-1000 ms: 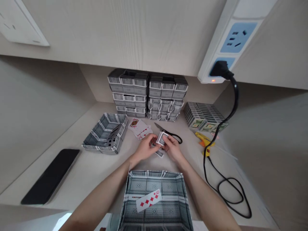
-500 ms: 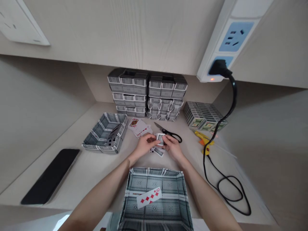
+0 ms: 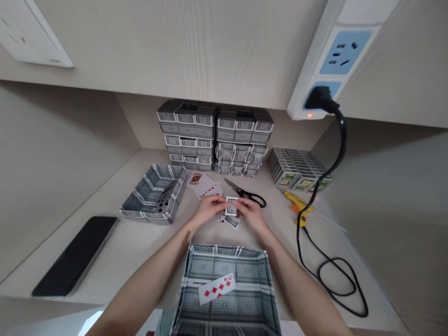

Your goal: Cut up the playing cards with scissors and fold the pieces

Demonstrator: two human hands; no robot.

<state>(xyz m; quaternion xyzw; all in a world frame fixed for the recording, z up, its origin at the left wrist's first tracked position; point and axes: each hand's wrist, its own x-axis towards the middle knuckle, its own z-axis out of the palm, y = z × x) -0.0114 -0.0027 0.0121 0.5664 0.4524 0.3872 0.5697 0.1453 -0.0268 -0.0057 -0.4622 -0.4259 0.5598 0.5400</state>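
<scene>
While the left hand [image 3: 209, 208] and right hand [image 3: 251, 213] pinched opposite edges of the card [image 3: 231, 206], apparently to steady it, it was held over loose cards [image 3: 231, 221], near scissors [image 3: 246, 193] evidently kept handy.

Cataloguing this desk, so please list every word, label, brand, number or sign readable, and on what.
"K", on the face-up card below the held card.
"6" or "9", way up unclear, plus red diamonds, on the card piece in the near box.
Too small or blurred to read: print on loose cards, card packs and cards in the left box.
</scene>
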